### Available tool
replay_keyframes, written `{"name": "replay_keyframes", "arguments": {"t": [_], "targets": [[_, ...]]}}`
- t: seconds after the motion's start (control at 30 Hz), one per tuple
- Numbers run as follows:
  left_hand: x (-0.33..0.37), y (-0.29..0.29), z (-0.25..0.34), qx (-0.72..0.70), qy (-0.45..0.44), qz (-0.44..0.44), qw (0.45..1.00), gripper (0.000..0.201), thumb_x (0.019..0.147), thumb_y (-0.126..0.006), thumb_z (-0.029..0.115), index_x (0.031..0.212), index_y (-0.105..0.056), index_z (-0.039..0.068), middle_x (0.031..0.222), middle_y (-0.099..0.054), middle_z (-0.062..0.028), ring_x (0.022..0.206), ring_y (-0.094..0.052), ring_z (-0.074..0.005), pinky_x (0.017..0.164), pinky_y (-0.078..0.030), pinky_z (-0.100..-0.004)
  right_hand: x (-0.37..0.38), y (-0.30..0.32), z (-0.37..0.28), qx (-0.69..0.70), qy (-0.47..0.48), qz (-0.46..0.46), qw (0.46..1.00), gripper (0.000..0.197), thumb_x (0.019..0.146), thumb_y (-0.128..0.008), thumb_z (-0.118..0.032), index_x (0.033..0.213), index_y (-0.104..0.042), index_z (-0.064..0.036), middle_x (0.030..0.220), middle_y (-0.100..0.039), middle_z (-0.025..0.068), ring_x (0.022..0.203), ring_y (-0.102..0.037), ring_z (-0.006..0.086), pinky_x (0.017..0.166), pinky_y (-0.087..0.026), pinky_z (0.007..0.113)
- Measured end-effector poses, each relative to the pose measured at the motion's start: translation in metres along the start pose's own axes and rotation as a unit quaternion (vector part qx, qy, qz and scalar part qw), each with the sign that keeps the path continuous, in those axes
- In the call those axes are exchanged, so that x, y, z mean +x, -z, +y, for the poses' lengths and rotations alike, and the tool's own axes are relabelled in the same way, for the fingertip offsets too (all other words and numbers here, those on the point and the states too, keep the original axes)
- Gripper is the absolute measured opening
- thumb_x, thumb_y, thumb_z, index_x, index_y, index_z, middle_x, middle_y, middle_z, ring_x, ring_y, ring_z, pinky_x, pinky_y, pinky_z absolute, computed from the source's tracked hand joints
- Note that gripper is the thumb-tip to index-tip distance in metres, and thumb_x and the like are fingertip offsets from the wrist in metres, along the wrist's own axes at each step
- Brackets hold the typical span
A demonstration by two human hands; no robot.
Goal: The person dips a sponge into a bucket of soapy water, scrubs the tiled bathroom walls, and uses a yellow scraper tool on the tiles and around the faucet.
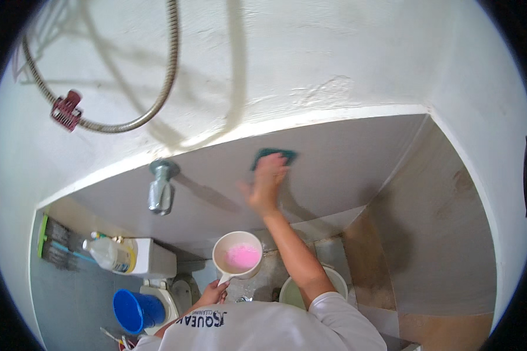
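Note:
My right hand (268,180) presses a dark green scouring pad (283,154) flat against the grey tiled wall (334,164), just below the white ledge. The hand is slightly blurred, with its fingers over the pad and the thumb held out to the side. Lower down, my left hand (215,292) is closed round the handle of a cream dipper (219,253). Pink, foamy liquid (242,257) lies in the dipper, which is held roughly level in front of my body.
A chrome tap (160,193) juts from the wall on the left, under a looping metal hose (158,105). A toilet tank (155,260) bears a plastic jug (112,255); a blue bucket (136,311) is close by. Near my right arm stands a pale tub (341,281).

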State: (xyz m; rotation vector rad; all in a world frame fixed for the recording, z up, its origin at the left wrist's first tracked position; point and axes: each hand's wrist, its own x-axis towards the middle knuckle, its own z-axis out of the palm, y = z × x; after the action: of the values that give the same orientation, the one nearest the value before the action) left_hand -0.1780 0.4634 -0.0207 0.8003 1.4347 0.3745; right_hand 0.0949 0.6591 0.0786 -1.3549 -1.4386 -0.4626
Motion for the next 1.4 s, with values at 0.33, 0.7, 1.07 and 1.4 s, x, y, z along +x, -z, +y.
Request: {"name": "replay_keyframes", "arguments": {"t": [0.33, 0.7, 1.07, 1.4], "targets": [[-0.017, 0.048, -0.033, -0.071, 0.0, -0.019, 0.997, 0.023, 0.083, -0.061, 0.024, 0.089, -0.047, 0.006, 0.052, -0.045, -0.0003, 0.037, -0.042, -0.0109, 0.035, -0.034, -0.0233, 0.076, 0.074, 0.114, -0.087, -0.173, 0.205, 0.959, 0.07, 0.09, -0.043, -0.028, 0.136, -0.002, 0.0043, 0.143, -0.001, 0.0225, 0.133, 0.001, 0.0351, 0.108, 0.0, 0.043], [-0.016, 0.134, -0.054, -0.078, -0.053, -0.021, 0.995, 0.025, 0.084, -0.058, 0.025, 0.092, -0.05, 0.003, 0.054, -0.047, -0.0022, 0.038, -0.043, -0.0111, 0.036, -0.035, -0.0245, 0.035, 0.026, -0.013, -0.032, -0.17, 0.093, 0.98, 0.069, 0.088, -0.044, -0.031, 0.137, -0.009, 0.0029, 0.143, -0.006, 0.0223, 0.134, -0.002, 0.0334, 0.107, -0.001, 0.046], [-0.008, 0.203, -0.059, -0.069, 0.002, -0.043, 0.997, 0.021, 0.084, -0.058, 0.027, 0.085, -0.049, 0.008, 0.052, -0.045, -0.0003, 0.038, -0.042, -0.0105, 0.036, -0.034, -0.024, -0.065, -0.069, -0.104, 0.019, -0.119, -0.004, 0.993, 0.077, 0.08, -0.056, -0.033, 0.134, -0.017, 0.0065, 0.141, -0.014, 0.0255, 0.131, -0.014, 0.0382, 0.106, -0.008, 0.048], [-0.007, 0.251, -0.074, -0.05, -0.029, -0.029, 0.998, 0.025, 0.083, -0.059, 0.031, 0.088, -0.05, 0.008, 0.055, -0.046, -0.0005, 0.042, -0.042, -0.0102, 0.038, -0.035, -0.0249, -0.066, -0.123, -0.25, -0.015, -0.002, -0.17, 0.985, 0.085, 0.075, -0.062, -0.034, 0.136, -0.015, 0.0015, 0.143, -0.009, 0.0204, 0.133, -0.007, 0.0321, 0.107, -0.009, 0.045]]}}
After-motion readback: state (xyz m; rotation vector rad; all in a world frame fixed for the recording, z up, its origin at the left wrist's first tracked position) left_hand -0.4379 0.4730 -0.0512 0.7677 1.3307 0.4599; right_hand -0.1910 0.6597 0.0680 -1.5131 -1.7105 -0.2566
